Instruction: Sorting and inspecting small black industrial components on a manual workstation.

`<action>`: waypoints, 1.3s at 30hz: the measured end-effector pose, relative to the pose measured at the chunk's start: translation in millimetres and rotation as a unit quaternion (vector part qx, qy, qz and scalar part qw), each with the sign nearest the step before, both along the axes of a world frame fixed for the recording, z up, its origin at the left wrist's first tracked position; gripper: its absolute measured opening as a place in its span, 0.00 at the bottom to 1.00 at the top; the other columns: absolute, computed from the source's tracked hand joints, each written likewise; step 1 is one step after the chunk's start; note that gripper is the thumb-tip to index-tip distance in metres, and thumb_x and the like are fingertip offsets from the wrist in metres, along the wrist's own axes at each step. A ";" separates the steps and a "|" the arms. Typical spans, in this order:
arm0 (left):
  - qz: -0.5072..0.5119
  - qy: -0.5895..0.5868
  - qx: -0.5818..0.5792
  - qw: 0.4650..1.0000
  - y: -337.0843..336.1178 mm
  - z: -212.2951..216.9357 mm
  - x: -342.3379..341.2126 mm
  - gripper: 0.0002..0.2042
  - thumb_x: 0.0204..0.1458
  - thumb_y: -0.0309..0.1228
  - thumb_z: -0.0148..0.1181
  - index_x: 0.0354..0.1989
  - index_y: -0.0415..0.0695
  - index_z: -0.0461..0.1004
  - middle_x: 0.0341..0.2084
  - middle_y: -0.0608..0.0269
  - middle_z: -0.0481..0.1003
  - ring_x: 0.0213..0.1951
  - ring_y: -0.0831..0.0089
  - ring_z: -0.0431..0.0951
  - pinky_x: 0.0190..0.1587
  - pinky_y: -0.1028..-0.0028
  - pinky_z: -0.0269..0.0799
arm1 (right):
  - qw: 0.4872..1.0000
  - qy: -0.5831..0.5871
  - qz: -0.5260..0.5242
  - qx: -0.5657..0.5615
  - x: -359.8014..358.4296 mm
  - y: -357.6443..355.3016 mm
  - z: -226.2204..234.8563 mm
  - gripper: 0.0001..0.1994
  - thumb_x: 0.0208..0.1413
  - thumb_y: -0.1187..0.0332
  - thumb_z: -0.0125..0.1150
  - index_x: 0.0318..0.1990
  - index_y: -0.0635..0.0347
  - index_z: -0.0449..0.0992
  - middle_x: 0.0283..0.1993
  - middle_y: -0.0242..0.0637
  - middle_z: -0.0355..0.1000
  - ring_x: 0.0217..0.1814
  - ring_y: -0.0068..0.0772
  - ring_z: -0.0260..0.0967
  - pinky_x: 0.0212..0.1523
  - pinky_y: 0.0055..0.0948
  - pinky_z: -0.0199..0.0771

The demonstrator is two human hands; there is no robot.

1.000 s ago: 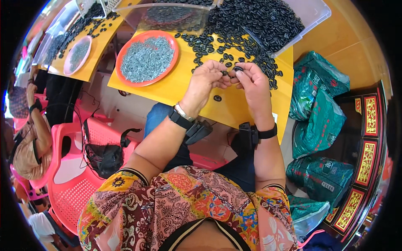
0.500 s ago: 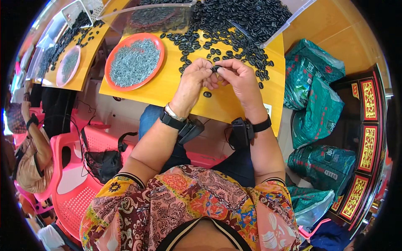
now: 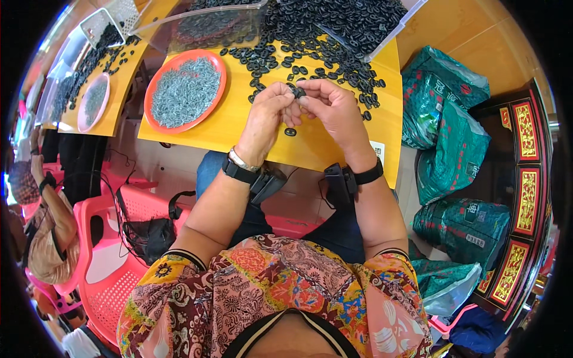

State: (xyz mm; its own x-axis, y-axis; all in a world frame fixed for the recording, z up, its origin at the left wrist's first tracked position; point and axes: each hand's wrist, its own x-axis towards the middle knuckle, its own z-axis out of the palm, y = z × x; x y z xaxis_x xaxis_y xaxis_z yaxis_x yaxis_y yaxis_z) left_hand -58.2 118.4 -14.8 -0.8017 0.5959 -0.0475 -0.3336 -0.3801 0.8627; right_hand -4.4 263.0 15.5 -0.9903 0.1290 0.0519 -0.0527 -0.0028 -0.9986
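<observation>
yellow table (image 3: 334,143) edge nears both hands' (image 3: 304,107) grip pinching a black ring (image 3: 296,92).

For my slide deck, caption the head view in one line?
Both hands, left hand and right hand, pinch a small black ring above a yellow table.

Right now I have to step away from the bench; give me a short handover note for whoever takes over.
Left hand and right hand: raised together over the yellow table, both pinching one small black ring between fingertips.
Loose black rings are heaped at the far side, spilling from a clear bag; one lies under the hands.
The orange plate holds small grey pieces.
Done: cannot tell how many.
Left: most of the heap looks unhandled.
</observation>
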 end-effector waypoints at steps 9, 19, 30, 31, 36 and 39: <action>0.001 -0.012 -0.005 1.000 3.6 2.3 3.1 0.06 0.56 0.27 0.44 0.29 0.41 0.65 0.19 0.62 0.70 0.22 0.75 0.71 0.27 0.79 0.66 | 0.992 0.059 -0.026 0.106 0.6 -1.9 -7.7 0.11 0.51 0.78 0.58 0.44 0.64 0.75 0.34 0.31 0.75 0.32 0.16 0.70 0.35 0.17 0.71; 0.010 0.005 -0.035 0.999 4.9 1.7 6.2 0.05 0.56 0.26 0.43 0.30 0.42 0.65 0.20 0.66 0.70 0.23 0.80 0.68 0.28 0.81 0.64 | 0.957 0.123 -0.035 0.262 0.8 -1.2 -3.8 0.11 0.50 0.79 0.58 0.42 0.63 0.76 0.33 0.35 0.75 0.31 0.19 0.72 0.33 0.18 0.72; 0.033 -0.007 -0.018 0.999 5.7 0.3 4.3 0.04 0.53 0.24 0.45 0.28 0.41 0.65 0.19 0.64 0.69 0.21 0.78 0.68 0.25 0.81 0.64 | 0.890 0.204 -0.059 0.404 1.5 -1.8 -0.3 0.07 0.47 0.78 0.58 0.36 0.62 0.74 0.30 0.38 0.74 0.28 0.34 0.73 0.29 0.25 0.71; 0.031 0.001 -0.019 0.999 5.4 -1.7 3.3 0.04 0.53 0.24 0.45 0.27 0.41 0.65 0.19 0.64 0.69 0.21 0.78 0.68 0.26 0.81 0.64 | 0.890 0.204 -0.058 0.404 2.4 -3.7 1.2 0.07 0.47 0.78 0.58 0.36 0.62 0.74 0.30 0.38 0.74 0.28 0.34 0.73 0.29 0.25 0.71; 0.032 0.015 -0.024 0.999 5.2 -1.6 3.1 0.04 0.53 0.25 0.45 0.27 0.41 0.65 0.19 0.65 0.69 0.21 0.79 0.67 0.26 0.81 0.63 | 0.886 0.190 -0.050 0.419 3.7 -8.2 2.9 0.05 0.51 0.70 0.51 0.28 0.62 0.68 0.26 0.44 0.68 0.30 0.48 0.68 0.30 0.41 0.69; 0.033 0.009 -0.027 0.999 6.4 -1.2 4.4 0.04 0.53 0.25 0.45 0.27 0.42 0.65 0.18 0.66 0.68 0.21 0.80 0.67 0.25 0.81 0.63 | 0.898 0.170 -0.047 0.403 4.4 -8.1 3.1 0.04 0.50 0.71 0.51 0.28 0.62 0.68 0.26 0.45 0.68 0.30 0.49 0.68 0.31 0.41 0.69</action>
State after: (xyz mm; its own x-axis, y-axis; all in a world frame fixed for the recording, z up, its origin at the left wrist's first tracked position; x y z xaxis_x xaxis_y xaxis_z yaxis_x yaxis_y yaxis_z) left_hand -53.9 124.8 -16.0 -0.8397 0.5393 -0.0636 -0.2942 -0.3533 0.8880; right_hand 0.0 255.0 18.6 -0.8864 -0.0032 0.4629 -0.3164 0.7341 -0.6008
